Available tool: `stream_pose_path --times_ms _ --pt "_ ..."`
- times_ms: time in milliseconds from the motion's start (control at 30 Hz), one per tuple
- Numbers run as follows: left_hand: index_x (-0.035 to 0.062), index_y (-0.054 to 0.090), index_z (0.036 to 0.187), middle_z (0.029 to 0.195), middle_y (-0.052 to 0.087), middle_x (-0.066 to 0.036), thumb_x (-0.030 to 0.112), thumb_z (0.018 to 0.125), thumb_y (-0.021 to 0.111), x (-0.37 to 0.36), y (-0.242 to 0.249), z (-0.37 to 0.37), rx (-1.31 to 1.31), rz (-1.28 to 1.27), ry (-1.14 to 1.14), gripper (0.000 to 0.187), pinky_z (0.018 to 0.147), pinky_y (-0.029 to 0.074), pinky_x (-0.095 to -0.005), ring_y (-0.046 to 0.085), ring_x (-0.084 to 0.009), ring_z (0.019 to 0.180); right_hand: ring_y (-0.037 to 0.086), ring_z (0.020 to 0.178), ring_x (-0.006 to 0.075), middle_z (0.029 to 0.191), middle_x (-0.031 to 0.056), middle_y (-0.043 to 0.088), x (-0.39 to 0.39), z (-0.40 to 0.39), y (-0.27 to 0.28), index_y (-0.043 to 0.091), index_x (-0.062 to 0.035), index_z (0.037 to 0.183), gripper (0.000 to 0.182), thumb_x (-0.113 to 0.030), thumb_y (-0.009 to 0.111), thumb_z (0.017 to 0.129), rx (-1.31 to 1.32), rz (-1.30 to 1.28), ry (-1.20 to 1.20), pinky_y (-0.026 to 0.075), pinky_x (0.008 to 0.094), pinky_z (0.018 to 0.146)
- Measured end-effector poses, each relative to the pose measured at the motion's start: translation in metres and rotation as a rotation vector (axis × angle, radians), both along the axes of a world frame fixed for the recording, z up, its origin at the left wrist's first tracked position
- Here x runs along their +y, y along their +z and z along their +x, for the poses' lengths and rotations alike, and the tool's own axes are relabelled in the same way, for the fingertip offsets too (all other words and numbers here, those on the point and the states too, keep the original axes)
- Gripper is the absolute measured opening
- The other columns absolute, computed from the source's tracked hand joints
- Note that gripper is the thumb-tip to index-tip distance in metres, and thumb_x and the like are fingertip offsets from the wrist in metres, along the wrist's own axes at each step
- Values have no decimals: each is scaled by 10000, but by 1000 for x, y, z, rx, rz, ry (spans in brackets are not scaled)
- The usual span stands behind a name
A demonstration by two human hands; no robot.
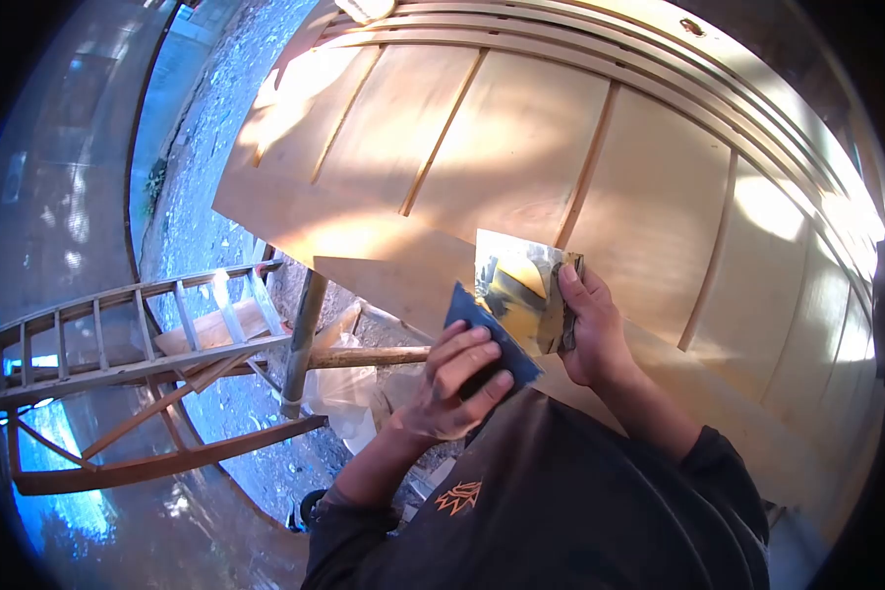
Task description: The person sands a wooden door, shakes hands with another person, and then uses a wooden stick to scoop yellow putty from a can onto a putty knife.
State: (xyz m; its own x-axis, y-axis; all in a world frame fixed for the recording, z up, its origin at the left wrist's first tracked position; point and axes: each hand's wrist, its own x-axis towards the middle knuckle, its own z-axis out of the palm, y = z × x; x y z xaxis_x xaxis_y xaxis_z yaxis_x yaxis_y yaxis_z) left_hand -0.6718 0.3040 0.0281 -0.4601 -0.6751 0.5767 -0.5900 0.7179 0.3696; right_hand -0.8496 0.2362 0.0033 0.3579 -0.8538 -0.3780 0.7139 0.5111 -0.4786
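My left hand [454, 382] is closed around a dark blue flat spreader [506, 339], fingers bent over its face. Yellow filler shows along the spreader's inner edge. In my right hand [595, 324] is a metal putty scraper [536, 256], pinched at its dark-edged side with the thumb on top. Its bright blade is smeared with yellow and dark filler [523, 273]. The two tools meet at a slant in front of my chest, the spreader's edge right at the scraper's blade. Both are held over the near edge of a large wooden panel [531, 128].
Dark, narrow strips [588, 162] cross the panel, and long rails [560, 49] run along its far side. A ladder [133, 339] lies to the left beside a wooden post [303, 339] and a horizontal pole [369, 358]. Clear plastic [349, 393] lies on the rough ground below.
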Motion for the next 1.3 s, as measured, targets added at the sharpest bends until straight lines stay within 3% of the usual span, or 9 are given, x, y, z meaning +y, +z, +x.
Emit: stream_pose_path --times_ms 133,233,267,333,433,567,700,767,1300 --pt "117 474 1170 1219 416 -157 31 710 700 -2 -18 20 -16 -2 4 520 957 404 -529 454 -381 1133 597 936 158 1043 89 608 13 -6 -1 506 -8 1115 289 -249 439 970 4 -43 29 502 307 814" --pt "112 447 1202 1223 407 -185 -90 666 613 -3 -17 32 -35 102 -19 597 944 417 -514 452 -406 1137 593 937 148 1033 82 610 22 -13 1 510 -6 1106 291 -253 443 969 -8 -40 19 499 303 815" --pt "96 487 1190 1253 398 -179 -104 695 580 -2 -9 38 -244 226 34 541 958 410 -486 441 -407 1157 589 934 139 1025 74 611 25 -16 8 515 -6 1100 291 -256 442 970 -26 -41 16 493 295 816" --pt "59 568 1123 1171 499 -160 -118 673 553 -6 -8 52 -173 251 126 484 956 425 -443 486 -358 1126 571 904 114 989 53 609 27 -21 13 527 -3 1082 300 -266 434 974 38 -101 39 477 273 800" --pt "48 617 1053 1095 583 -125 -130 632 538 -27 66 41 -134 219 225 463 932 443 -417 548 -319 1063 521 829 71 911 15 589 26 -25 7 549 5 1051 331 -286 404 986 271 -255 119 443 236 746" --pt "88 628 1070 1093 602 -82 -69 640 551 -40 129 4 -533 351 -90 464 940 434 -408 528 -287 1111 454 770 42 838 -11 555 29 -19 3 565 10 1025 375 -299 356 1001 368 -376 217 403 217 687" --pt "119 633 1044 1071 598 -40 82 708 544 -45 129 -26 -775 321 -188 349 932 423 -393 524 -247 1083 456 781 49 830 -9 559 35 -16 11 571 14 1010 374 -282 343 1005 340 -330 270 410 231 700" --pt "118 633 1032 1054 596 -36 107 719 537 -47 125 -31 -834 336 -202 328 928 418 -384 528 -239 1064 465 787 59 835 -4 569 37 -12 13 572 18 1009 373 -277 345 1005 321 -348 168 417 243 712" --pt "87 637 1034 1068 605 -65 -40 663 521 -26 109 -3 -825 530 -251 409 885 438 -378 540 -267 1049 484 786 84 839 29 599 56 -3 -4 568 32 1019 343 -251 375 995 567 -370 211 431 276 724"
